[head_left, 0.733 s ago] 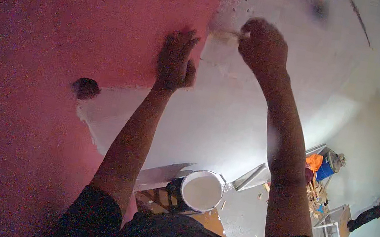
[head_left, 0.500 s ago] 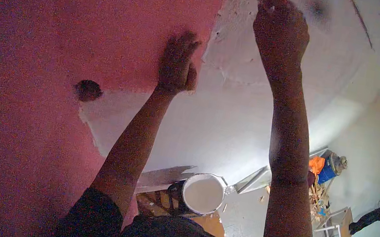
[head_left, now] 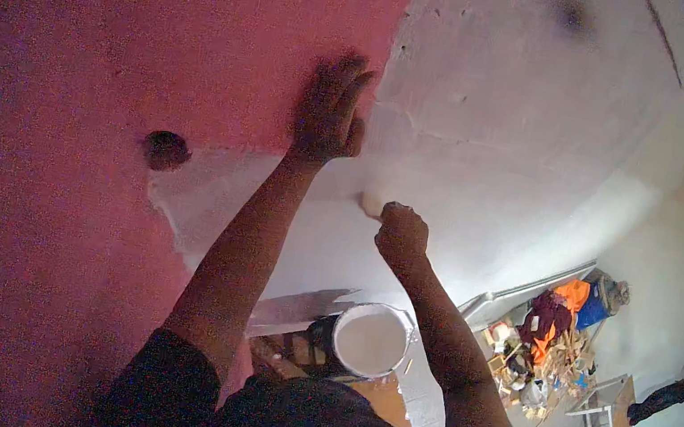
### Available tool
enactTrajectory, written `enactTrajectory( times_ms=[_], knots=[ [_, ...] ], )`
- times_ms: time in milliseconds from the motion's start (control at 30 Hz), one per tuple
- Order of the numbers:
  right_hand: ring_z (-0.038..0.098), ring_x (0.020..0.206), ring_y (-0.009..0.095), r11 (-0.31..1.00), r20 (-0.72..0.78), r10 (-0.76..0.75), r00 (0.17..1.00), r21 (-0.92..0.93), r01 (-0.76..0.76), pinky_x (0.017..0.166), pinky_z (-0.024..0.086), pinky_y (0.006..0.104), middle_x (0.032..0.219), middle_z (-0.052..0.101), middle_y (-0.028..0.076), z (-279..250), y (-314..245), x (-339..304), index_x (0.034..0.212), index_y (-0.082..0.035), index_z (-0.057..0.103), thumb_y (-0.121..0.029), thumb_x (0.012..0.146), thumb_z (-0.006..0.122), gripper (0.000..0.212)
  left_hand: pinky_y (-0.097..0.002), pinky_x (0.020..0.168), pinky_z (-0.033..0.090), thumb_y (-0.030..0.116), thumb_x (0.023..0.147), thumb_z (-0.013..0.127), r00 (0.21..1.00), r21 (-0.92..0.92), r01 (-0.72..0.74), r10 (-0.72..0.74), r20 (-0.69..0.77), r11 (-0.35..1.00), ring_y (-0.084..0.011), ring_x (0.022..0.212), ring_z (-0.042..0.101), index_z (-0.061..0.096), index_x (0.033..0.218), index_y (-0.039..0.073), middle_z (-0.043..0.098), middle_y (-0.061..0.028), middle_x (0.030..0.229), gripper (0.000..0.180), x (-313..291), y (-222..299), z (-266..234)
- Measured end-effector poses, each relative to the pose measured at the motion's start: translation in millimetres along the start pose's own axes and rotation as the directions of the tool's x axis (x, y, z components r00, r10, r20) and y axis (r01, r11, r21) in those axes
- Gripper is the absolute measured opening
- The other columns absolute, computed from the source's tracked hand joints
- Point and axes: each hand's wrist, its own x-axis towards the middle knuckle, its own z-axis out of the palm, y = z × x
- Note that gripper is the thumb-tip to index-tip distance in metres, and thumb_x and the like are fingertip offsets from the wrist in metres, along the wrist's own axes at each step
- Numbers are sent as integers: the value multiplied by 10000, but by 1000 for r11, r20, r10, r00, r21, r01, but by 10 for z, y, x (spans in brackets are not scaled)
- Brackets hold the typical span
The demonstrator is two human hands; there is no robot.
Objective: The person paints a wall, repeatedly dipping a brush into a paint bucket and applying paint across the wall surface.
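Observation:
My left hand point(head_left: 331, 114) lies against the pink part of the wall point(head_left: 236, 33), fingers stretched out, close to where it meets the white part point(head_left: 525, 90). Lower and to the right, my right hand point(head_left: 403, 235) is closed round a paintbrush point(head_left: 373, 205). Its pale, blurred head points left at the white wall surface; the handle is mostly hidden in my fist. Below both hands stands a round bucket point(head_left: 341, 313) holding pale, whitish paint point(head_left: 371, 345).
A dark round hole point(head_left: 165, 150) shows in the wall at left. Beneath the bucket is a wooden surface point(head_left: 385, 400). On the floor at right lie a heap of wood scraps point(head_left: 546, 374), an orange cloth point(head_left: 571, 294) and a white-framed table point(head_left: 596, 423). Another person point(head_left: 678, 392) stands far right.
My right hand has swept down and left with the paintbrush, from the top of the white area to just above the bucket. The left hand has stayed nearly in place on the pink wall.

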Motion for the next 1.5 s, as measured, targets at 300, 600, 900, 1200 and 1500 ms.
enactTrajectory(
  times_ms=[300, 600, 900, 1200, 1500],
  knots=[
    [634, 789, 310, 994, -76, 105, 992, -1, -106, 677, 508, 451, 773, 614, 135, -400, -74, 399, 797, -90, 590, -122, 725, 592, 79, -552, 1065, 240, 136, 736, 410, 999, -11, 19, -19, -35, 1000, -371, 1244, 425, 490, 1226, 4, 453, -205, 1323, 514, -121, -88, -1],
    [642, 771, 328, 998, -526, -41, 850, -55, 14, 663, 527, 454, 807, 639, 135, -2013, -539, 1088, 836, -103, 642, -214, 831, 562, 137, -547, 1046, 258, 170, 790, 413, 994, -22, 70, -71, -78, 997, -369, 1233, 433, 501, 1223, 25, 478, -203, 1301, 465, -154, -81, -65],
    [624, 718, 357, 989, -284, 145, 948, 26, -144, 643, 504, 491, 773, 631, 135, -584, -234, 362, 922, -124, 584, -129, 831, 524, 110, -526, 1033, 281, 205, 794, 436, 925, -204, 379, -372, 72, 903, -376, 1209, 457, 507, 1204, 16, 487, -203, 1286, 457, 266, 246, -340],
    [633, 802, 319, 974, 137, 223, 965, 9, -227, 716, 516, 443, 827, 630, 114, 364, -44, -156, 790, -129, 655, -198, 781, 602, 87, -523, 1028, 301, 269, 818, 430, 998, 13, -35, 36, -60, 999, -366, 1167, 490, 510, 1199, 12, 508, -195, 1246, 466, 88, -74, -74],
    [652, 799, 301, 990, -406, 125, 905, 112, -86, 684, 516, 419, 853, 663, 101, -1625, -315, 841, 866, -144, 667, -308, 760, 681, 195, -528, 1035, 297, 271, 819, 430, 991, -3, -32, 31, -127, 999, -368, 1164, 493, 512, 1203, 18, 518, -198, 1233, 468, 95, -49, -122]
  ],
)
